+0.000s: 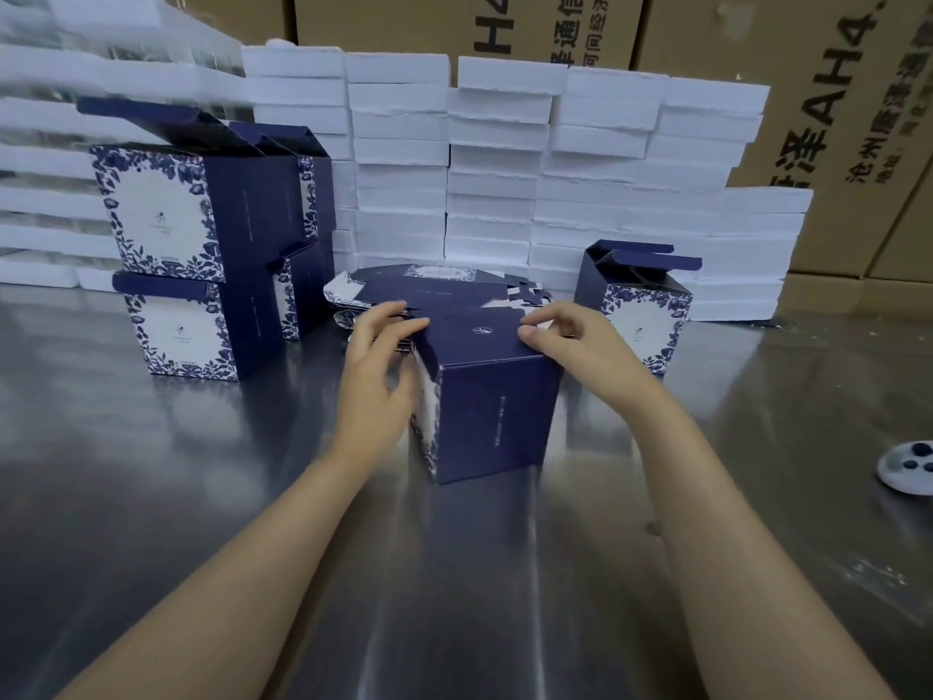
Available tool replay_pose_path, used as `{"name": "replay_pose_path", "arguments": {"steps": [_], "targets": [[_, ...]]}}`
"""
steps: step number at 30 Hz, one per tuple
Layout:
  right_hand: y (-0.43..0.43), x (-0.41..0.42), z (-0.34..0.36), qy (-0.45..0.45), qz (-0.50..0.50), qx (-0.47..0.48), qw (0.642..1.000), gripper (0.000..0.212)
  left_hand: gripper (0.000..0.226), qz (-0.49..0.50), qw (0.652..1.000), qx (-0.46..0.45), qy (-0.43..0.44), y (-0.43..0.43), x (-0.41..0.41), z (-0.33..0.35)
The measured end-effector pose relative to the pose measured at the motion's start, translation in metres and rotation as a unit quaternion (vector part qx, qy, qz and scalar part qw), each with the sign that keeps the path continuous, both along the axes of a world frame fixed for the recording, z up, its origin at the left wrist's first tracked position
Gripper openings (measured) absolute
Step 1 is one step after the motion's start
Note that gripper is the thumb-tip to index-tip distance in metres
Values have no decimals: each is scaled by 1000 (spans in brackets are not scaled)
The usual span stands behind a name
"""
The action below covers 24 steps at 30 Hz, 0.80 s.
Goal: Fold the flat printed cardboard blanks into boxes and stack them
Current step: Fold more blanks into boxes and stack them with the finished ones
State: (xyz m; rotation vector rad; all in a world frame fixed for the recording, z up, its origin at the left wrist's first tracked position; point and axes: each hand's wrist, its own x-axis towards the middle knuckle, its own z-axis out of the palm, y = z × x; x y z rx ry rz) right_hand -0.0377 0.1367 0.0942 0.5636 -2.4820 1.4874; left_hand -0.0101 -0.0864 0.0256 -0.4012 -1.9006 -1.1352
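Folded boxes stand stacked at the left of the steel counter. At centre, the left hand cups the navy box, its grip curled on the top left edge. The right hand pinches the top right corner. Flat blanks lie just behind; another box stands right.

Both my forearms bare, reaching forward, converging toward centre. Left hand palm turned inward, fingers curled, fingertips pressing at top left edge of what I hold. Right hand arched over top right corner, thumb extended flat, fingers bent down behind.
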Motion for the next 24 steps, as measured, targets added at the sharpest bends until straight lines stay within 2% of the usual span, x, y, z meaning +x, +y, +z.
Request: {"name": "replay_pose_path", "arguments": {"steps": [2, 3, 5, 6, 8, 11, 14, 17, 21, 24], "targets": [[-4, 5, 3, -30, 44, -39, 998, 4, 41, -34, 995, 70, -58, -1, 0, 4], [-6, 7, 3, -43, 70, -63, 995, 7, 39, -73, 981, 148, -104, 1, 2, 8], [-9, 8, 1, -53, 106, -81, 990, 10, 27, -175, 909, 324, -195, 5, 8, 20], [-11, 8, -1, -52, 105, -74, 990, 14, 26, -218, 870, 380, -225, 5, 11, 23], [-14, 6, -6, -74, 90, -74, 991, 39, 40, -273, 840, 397, -251, 2, 15, 23], [-19, 2, -13, -164, 101, -136, 972, 70, 52, -320, 832, 358, -279, 4, 16, 17], [-21, -1, -13, -157, 78, -133, 976, 77, 51, -277, 860, 321, -285, 10, 13, 13], [-23, -3, -13, -126, 38, -147, 980, 70, 49, -242, 880, 301, -277, 11, 8, 12], [-28, -3, -10, -61, -11, -163, 985, 41, 46, -243, 885, 285, -277, 11, 6, 10], [-33, -3, -8, -30, -56, -172, 983, 29, 48, -235, 889, 271, -284, 12, 9, 12]]}}
